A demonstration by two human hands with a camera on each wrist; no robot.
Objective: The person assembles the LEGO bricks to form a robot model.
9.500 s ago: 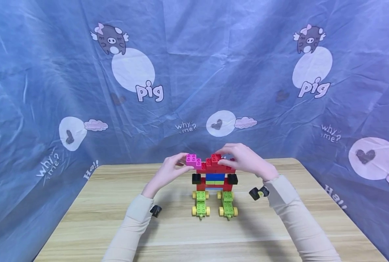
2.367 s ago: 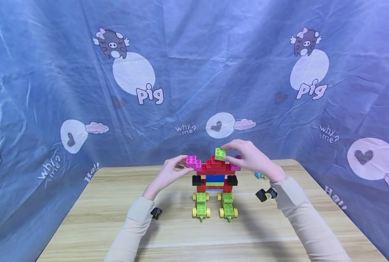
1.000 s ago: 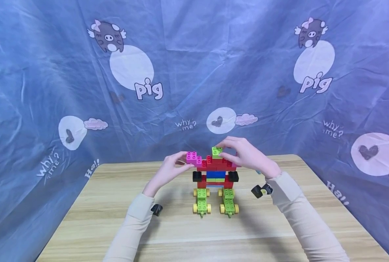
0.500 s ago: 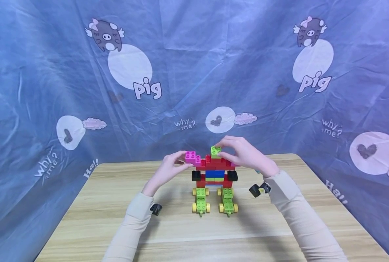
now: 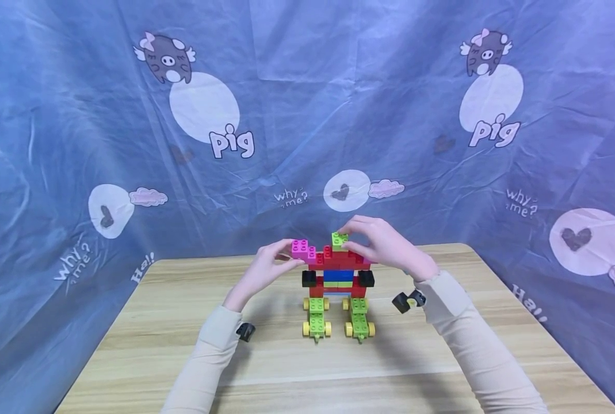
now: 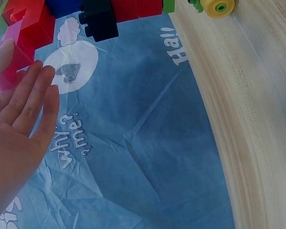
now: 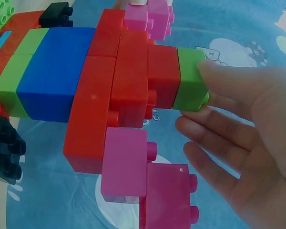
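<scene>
A figure of toy building bricks stands upright on two green wheeled brick bases (image 5: 316,322) with yellow wheels. Red bricks (image 5: 333,264) form its upper body, above a blue brick (image 5: 338,276), with black bricks (image 5: 309,279) at both sides. My left hand (image 5: 263,270) pinches the pink brick (image 5: 300,247) at the figure's left end, its other fingers extended in the left wrist view. My right hand (image 5: 387,244) pinches a lime-green brick (image 7: 188,78) between thumb and fingers; it sits flush against the top red brick (image 7: 163,71). Another pink brick (image 7: 168,195) juts out below my right hand.
The wooden table (image 5: 172,345) carries the figure near its back edge. A blue printed cloth (image 5: 297,115) hangs behind and at both sides. Black wrist-camera mounts (image 5: 409,301) hang beside the wrists.
Over the earlier frames my right hand goes from the figure's red top to bringing the green brick, held above, down onto it. Lately almost nothing moves; my left hand keeps its pinch.
</scene>
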